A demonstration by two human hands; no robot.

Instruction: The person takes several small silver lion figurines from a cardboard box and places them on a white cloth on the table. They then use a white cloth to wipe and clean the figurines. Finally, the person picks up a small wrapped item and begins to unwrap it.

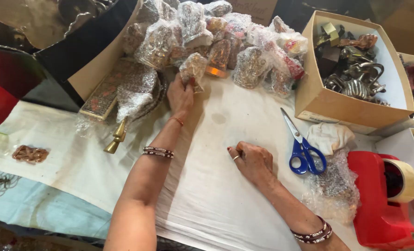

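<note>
From the head camera we look down at a table with a white cloth [207, 186] on it. Our left hand [181, 96] reaches far out and pinches a small figure wrapped in bubble wrap [193, 69]. The fingers are closed around the bottom of it. This wrapped figure sits at the front edge of a big pile of wrapped figures [225, 42] at the back of the table.

Our right hand [254, 161] rests on the cloth, near the middle. Its fingers are curled in loosely, and it holds nothing that we can see.

Just beside the right hand lie blue scissors [302, 149], with their blades shut. Next to them are a white shell [330, 137] and a crumpled piece of bubble wrap [334, 188]. A red tape holder [385, 200] stands at the right edge. Behind it is a cardboard box [337, 104] full of metal things. Near the left arm lies a little brass bell [115, 138].
</note>
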